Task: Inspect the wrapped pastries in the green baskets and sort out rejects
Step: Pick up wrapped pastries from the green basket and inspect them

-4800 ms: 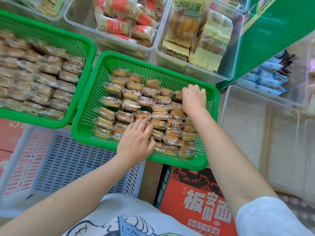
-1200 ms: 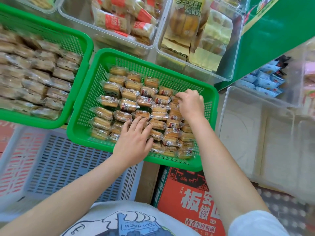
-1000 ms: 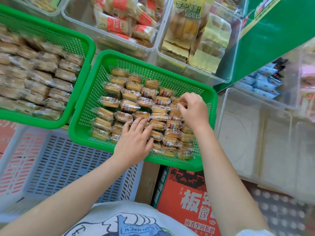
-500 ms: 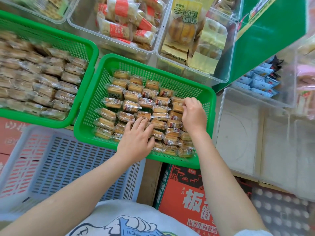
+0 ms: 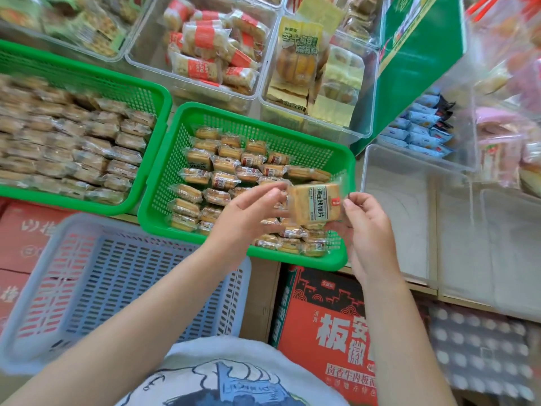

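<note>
I hold one clear-wrapped square pastry [image 5: 315,204] above the green plastic basket's [image 5: 164,171] right edge, left hand [image 5: 251,212] and right hand [image 5: 367,227] pinching its wrapper ends.

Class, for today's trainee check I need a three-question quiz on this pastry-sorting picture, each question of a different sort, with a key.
1. True or false: both hands hold one wrapped pastry above the green basket.
2. Which basket nearest the person shows no pastries? A green, B blue-grey, C red.
3. Fill in: the left hand and right hand pinch the wrapper's ____.

Key: 1 true; 2 B; 3 ends.
</note>
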The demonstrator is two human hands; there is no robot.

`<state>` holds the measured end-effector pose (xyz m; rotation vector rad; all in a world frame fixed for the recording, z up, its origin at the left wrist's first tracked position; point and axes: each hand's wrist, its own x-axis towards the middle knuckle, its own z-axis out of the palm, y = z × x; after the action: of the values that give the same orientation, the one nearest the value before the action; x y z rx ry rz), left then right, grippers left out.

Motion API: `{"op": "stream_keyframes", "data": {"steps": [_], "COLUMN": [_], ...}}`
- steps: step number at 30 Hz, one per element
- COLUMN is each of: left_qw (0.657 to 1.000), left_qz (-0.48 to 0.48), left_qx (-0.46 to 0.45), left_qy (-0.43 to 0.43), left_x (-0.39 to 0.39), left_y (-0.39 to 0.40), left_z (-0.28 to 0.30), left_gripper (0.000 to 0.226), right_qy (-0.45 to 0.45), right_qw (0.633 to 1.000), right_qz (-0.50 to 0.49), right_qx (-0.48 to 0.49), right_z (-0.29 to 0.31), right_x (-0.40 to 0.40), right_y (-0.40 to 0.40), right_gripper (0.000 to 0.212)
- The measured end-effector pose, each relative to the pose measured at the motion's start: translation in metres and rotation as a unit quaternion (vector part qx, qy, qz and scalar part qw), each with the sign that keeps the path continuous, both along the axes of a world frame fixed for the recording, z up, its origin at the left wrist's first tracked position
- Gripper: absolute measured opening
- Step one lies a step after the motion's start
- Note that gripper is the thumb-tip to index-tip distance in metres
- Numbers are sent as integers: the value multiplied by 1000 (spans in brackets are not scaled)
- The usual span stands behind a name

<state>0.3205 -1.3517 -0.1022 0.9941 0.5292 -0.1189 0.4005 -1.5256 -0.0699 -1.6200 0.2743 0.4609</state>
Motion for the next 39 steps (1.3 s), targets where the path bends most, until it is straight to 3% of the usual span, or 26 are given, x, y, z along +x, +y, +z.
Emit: {"op": "stream_keyframes", "data": {"steps": [3,7,12,17,21,23,26,30,35,39], "left_qw": [999,997,985,977,982,976,945,937,971,985], "left_qz": [9,44,63,35,22,10,3,26,18,-28], "left_qx": [27,61,138,167,141,182,302,332,227,159], "left_qy": [-27,3,78,130,122,120,126,109,79,54], "left_x": [-10,-24,-39,-53,-57,-57,-53,-48,-48,-47], "left_y": [-6,-5,-8,-15,-22,-25,-28,-33,-30,-22], "left_z": [21,19,10,-7,-7,-6,-7,-7,0,4], "left_gripper": [31,21,3,9,14,16,17,15,14,12], "right_qy": [24,19,-122,-215,-328,-350,-356,-319,-176,-107], "right_qw": [999,999,978,943,880,874,880,912,977,992], "right_qz": [12,36,117,165,193,186,173,159,75,44], "right_qx": [35,36,-122,-194,-284,-283,-262,-202,-89,-49], "right_z": [1,3,-3,-4,-15,-18,-17,-14,-15,-18], "right_x": [-24,-43,-58,-70,-77,-79,-81,-83,-77,-72], "right_y": [-2,-8,-20,-24,-24,-23,-21,-15,-17,-21], "right_gripper": [13,12,6,10,8,8,7,9,15,12]}}
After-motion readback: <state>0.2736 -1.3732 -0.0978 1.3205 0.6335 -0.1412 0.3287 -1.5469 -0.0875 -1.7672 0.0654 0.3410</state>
